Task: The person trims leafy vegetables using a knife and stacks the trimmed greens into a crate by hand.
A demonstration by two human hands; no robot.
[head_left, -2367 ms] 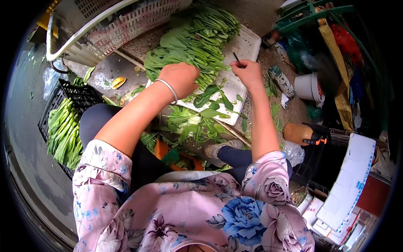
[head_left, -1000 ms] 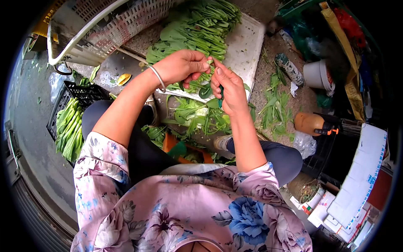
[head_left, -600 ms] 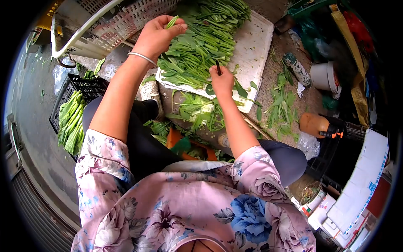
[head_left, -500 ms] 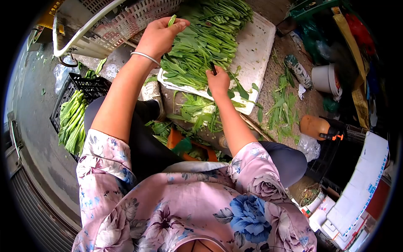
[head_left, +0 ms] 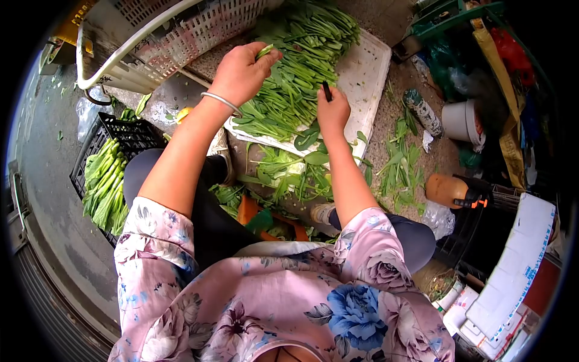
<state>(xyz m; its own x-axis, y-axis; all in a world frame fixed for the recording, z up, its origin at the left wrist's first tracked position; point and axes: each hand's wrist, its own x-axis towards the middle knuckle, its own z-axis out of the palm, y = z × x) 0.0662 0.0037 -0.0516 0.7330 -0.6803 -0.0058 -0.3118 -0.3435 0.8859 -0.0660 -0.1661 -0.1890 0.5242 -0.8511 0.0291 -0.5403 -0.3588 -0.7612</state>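
Head view: the slatted basket [head_left: 181, 47] stands near the left hand [head_left: 244, 73] at its ten o'clock. From the right hand [head_left: 333, 113], the white board [head_left: 367, 69] shows an uncovered strip at one o'clock, running out to its edge. The heaped greens [head_left: 301, 75] lie at three o'clock from the left hand, eleven from the right. The left pinches a green stem [head_left: 265, 52]; the right grips a slim dark tool [head_left: 327, 91], what kind I can't quite make out.

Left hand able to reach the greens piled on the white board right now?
Likely yes: nothing visible separates the left hand from the piled greens, though it holds a green piece.
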